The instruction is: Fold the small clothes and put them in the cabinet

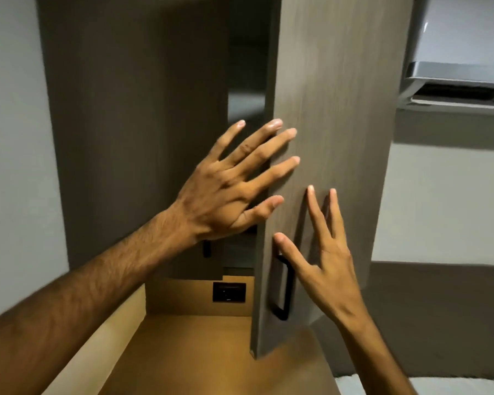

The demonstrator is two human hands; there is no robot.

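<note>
Reaching up with both hands, the person faces a tall cabinet whose right door (334,138) stands partly swung out, its long axis upright and its free edge turned toward the camera. The left hand (228,195) is spread flat with nothing in it, its fingertips (290,132) lying across that edge and onto the outer face. The right hand (325,269) is also spread and empty, fingers pointing up along the door just right of the dark bar handle (284,289), near it but not wrapped around it. Both hands sit on the outer side of the door, so a push or a pull would swing it about hinges on its far, right side; the left hand is nearer the free edge. The small clothes are nowhere to be seen; whether they lie inside cannot be told, since the gap (246,81) between the doors shows only dark shelving. Below, a warm wooden ledge (188,352) with a dark wall socket (228,292) is partly cut off, and an air conditioner (457,52) hangs at upper right.
</note>
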